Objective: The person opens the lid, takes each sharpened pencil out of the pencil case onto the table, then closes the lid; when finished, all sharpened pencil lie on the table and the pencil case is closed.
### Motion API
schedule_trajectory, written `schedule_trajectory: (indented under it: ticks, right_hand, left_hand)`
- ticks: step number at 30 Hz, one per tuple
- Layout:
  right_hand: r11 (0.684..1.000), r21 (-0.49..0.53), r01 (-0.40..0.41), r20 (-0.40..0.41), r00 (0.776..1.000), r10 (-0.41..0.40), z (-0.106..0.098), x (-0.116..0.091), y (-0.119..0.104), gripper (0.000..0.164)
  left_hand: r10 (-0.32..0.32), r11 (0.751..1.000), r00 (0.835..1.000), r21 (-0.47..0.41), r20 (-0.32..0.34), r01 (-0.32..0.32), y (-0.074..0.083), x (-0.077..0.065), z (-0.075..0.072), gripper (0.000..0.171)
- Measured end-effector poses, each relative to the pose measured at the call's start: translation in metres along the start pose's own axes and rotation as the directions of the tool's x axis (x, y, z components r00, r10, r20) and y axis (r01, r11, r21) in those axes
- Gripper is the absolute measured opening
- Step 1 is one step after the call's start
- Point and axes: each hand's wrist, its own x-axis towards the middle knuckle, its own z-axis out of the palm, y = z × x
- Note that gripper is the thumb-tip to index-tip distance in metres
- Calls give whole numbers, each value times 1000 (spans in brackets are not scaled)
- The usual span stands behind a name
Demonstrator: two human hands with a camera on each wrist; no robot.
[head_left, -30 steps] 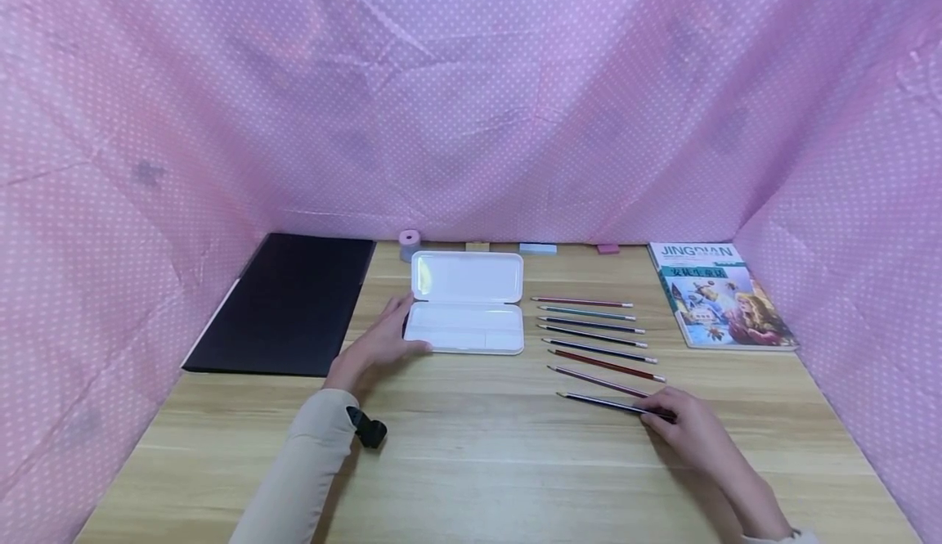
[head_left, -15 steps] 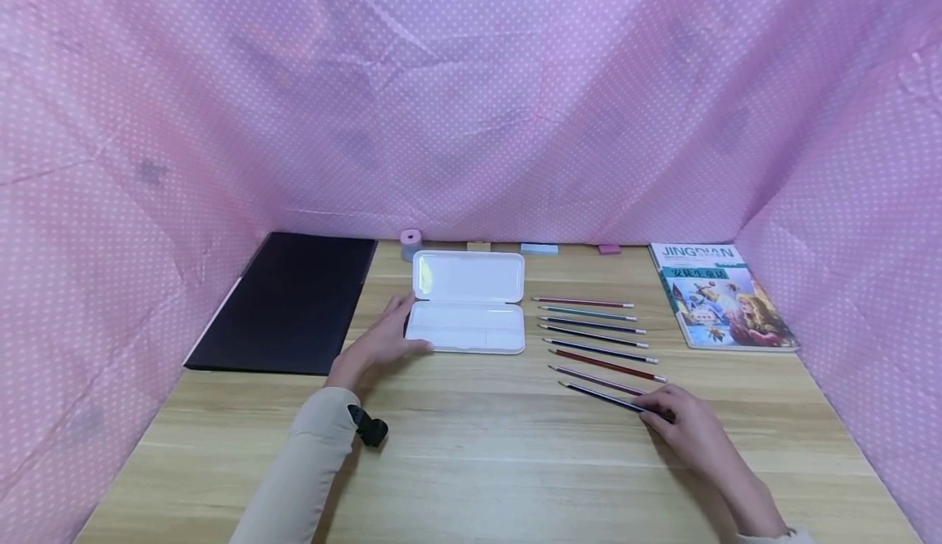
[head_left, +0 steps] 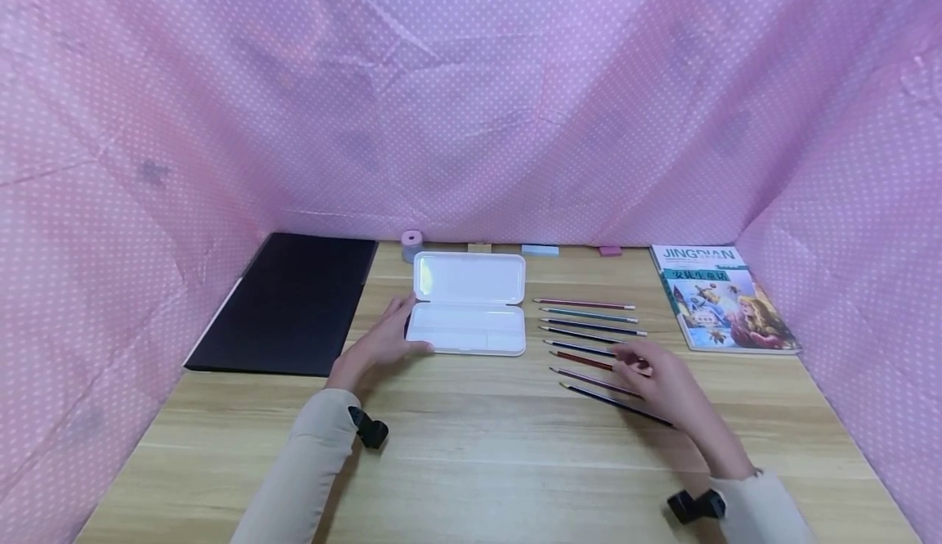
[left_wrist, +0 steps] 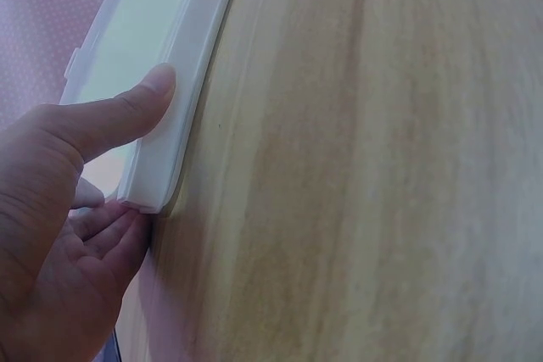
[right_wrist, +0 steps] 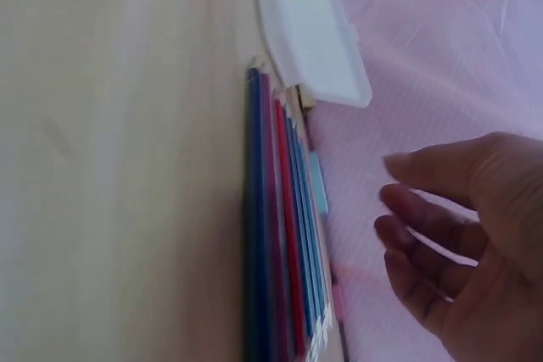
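Note:
A white pencil case (head_left: 449, 329) lies with its lid raised, its shallow compartments facing me. My left hand (head_left: 379, 343) holds it by the left end; in the left wrist view the thumb presses the front wall of the case (left_wrist: 157, 167) while the fingers touch its corner. To the right of the case, several pencils lie in a row, tips pointing left. The nearest is a dark pencil (head_left: 614, 402). Over the right ends of the row hovers my right hand (head_left: 670, 384), fingers loosely bent, nothing between them, apart from the pencils (right_wrist: 284, 184) in the right wrist view.
A black folder (head_left: 287, 307) lies at the left and a picture-covered book (head_left: 721, 303) at the right. Along the back stand a small pink-topped cylinder (head_left: 411, 243), a tan block (head_left: 480, 248), a pale blue block (head_left: 540, 250) and a pink block (head_left: 610, 251). Pink dotted cloth (head_left: 471, 119) surrounds the table.
The nearest pencil's tip swung slightly toward the row. My right hand then let go of the pencil and lifted up and away from me. The left hand stayed on the case.

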Motion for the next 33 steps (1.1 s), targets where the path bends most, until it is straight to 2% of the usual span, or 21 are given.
schedule_trajectory:
  ticks: [6, 9, 13, 18, 21, 26, 29, 33]
  right_hand:
    - [989, 135, 56, 13, 998, -58, 14, 47, -12, 35]
    - [976, 215, 13, 49, 999, -24, 27, 69, -18, 38]
    - [939, 341, -36, 79, 997, 9, 49, 97, -27, 43]
    - [911, 408, -69, 65, 997, 46, 73, 125, -37, 55]
    - [897, 421, -138, 74, 990, 118, 82, 138, -40, 63]
    - [842, 496, -212, 111, 977, 181, 84, 151, -44, 70]
    - [824, 533, -193, 98, 981, 167, 83, 152, -45, 62]
    - [801, 583, -136, 39, 990, 139, 86, 150, -42, 43]
  left_hand:
    - [15, 1000, 1000, 17, -3, -15, 0, 0, 0, 108]
    - [15, 1000, 1000, 18, -6, -15, 0, 0, 0, 107]
    - [17, 1000, 1000, 19, -11, -17, 0, 0, -1, 108]
    - [31, 999, 999, 12, -12, -31, 1, 1, 0, 108]
    - [36, 999, 999, -5, -17, -36, 1, 2, 1, 108]
    - [49, 997, 998, -58, -47, -52, 2, 3, 1, 105]
    - [53, 994, 997, -94, -64, -59, 2, 3, 1, 99]
    - [51, 984, 995, -164, -80, -64, 1, 3, 0, 91]
